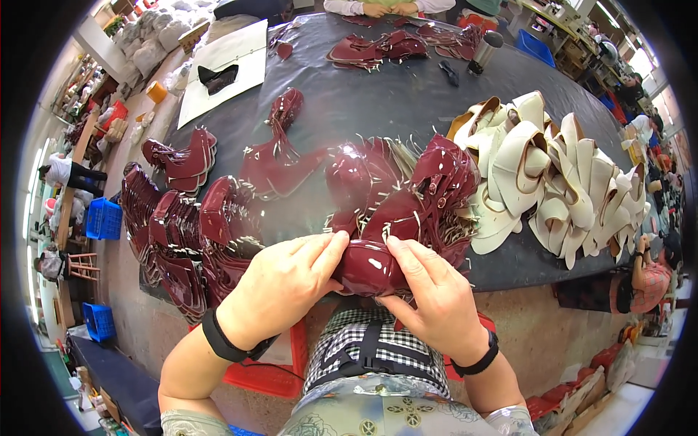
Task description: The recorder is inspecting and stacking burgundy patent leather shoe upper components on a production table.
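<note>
Between my two hands, close to the table's near edge, is a glossy dark red shoe upper (367, 267), its rounded part bulging upward. My left hand (294, 280) grips it from the left, fingertips on its far edge. On the other side my right hand (429, 287) has its fingers on top and the thumb underneath. Just past my fingers lies a heap of matching red uppers (436, 174) with pale thread ends sticking out. Left of my left hand stand tight stacks of red pieces (174, 225). A few loose red pieces (276, 160) lie farther out.
Cream uppers (538, 174) are piled on the right of the dark-covered table (327, 94). A white board (225, 73) with a black piece sits at the far left. Across the table are another person's hands (389, 9). Blue crates (103, 218) stand on the floor at left.
</note>
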`<action>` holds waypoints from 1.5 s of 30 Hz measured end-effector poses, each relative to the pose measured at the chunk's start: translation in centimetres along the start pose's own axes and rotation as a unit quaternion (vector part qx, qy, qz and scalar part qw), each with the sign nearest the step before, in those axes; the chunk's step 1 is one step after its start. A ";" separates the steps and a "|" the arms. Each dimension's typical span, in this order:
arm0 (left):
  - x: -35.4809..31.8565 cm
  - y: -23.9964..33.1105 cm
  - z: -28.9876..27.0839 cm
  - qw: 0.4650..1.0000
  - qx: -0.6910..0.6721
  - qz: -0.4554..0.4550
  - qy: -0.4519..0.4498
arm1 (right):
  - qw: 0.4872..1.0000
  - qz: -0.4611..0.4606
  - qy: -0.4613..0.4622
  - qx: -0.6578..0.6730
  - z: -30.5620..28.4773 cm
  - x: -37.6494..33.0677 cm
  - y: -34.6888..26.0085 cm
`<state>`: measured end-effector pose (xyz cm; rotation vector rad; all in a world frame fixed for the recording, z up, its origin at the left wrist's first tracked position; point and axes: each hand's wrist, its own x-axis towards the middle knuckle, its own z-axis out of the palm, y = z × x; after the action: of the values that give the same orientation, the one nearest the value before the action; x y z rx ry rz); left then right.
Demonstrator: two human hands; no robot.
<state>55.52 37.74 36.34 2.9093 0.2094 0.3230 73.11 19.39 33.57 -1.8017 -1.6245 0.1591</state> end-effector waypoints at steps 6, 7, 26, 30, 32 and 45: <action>-0.3 -1.1 -0.6 0.991 0.076 0.058 -0.089 | 1.000 -0.006 -0.011 -0.002 0.5 -0.1 0.2; -0.2 -1.1 -0.8 0.988 0.087 0.075 -0.104 | 1.000 -0.014 -0.009 -0.009 0.5 -0.1 0.2; 1.4 0.2 0.1 0.986 0.023 0.137 -0.096 | 0.999 -0.019 -0.020 -0.015 2.2 -0.7 -0.3; 1.0 0.2 1.6 0.981 0.022 0.117 -0.152 | 0.998 -0.023 -0.039 -0.034 2.6 -1.2 0.2; 1.1 -0.3 1.6 0.992 -0.010 0.100 -0.073 | 0.998 -0.015 -0.045 -0.042 2.3 -1.0 0.1; -2.2 -1.9 0.2 1.000 0.011 0.011 0.014 | 0.999 0.038 0.002 -0.009 1.7 -0.3 -0.8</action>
<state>53.20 39.16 35.34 2.9326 0.1863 0.3662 71.50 19.74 32.64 -1.8763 -1.5601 0.1762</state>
